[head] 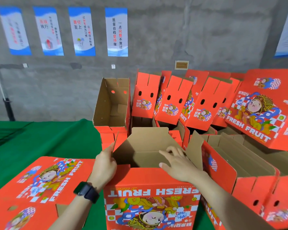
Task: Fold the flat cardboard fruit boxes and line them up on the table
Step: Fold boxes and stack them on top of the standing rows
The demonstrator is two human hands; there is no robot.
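Observation:
A red fruit box (150,196) printed "FRESH FRUIT" stands open in front of me on the green table, its brown inside showing. My left hand (105,165), with a black watch on the wrist, holds the box's left side flap at its edge. My right hand (176,161) reaches into the box from the right, its fingers spread and pressing on an inner brown flap. A flat, unfolded box (40,183) lies to the left on the table.
Several folded red boxes (173,100) stand in rows behind and to the right, some tilted; one (111,103) shows its brown inside. More open boxes (249,163) crowd the right. Green tablecloth (40,140) lies on the left. Posters hang on the grey wall.

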